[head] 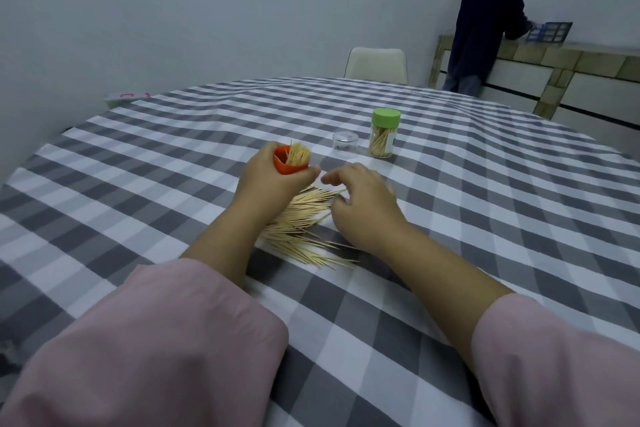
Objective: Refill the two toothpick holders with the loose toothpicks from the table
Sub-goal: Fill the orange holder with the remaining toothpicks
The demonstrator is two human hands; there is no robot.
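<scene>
My left hand (268, 180) grips an orange toothpick holder (290, 166), tilted, with a bunch of toothpicks sticking out of its open top. A pile of loose toothpicks (304, 225) lies on the checked tablecloth between my two hands. My right hand (363, 204) hovers over the right side of the pile with its fingers loosely curled and nothing visibly held. Farther back stands a second holder (383, 135), clear with a green lid on, partly filled with toothpicks. A clear lid (345, 141) sits just left of it.
The round table wears a grey-and-white checked cloth (485, 218). A white chair (377, 64) stands at its far side. A person in dark clothes (485, 17) stands at a counter at the back right. A white packet (126, 97) lies at the table's far left edge.
</scene>
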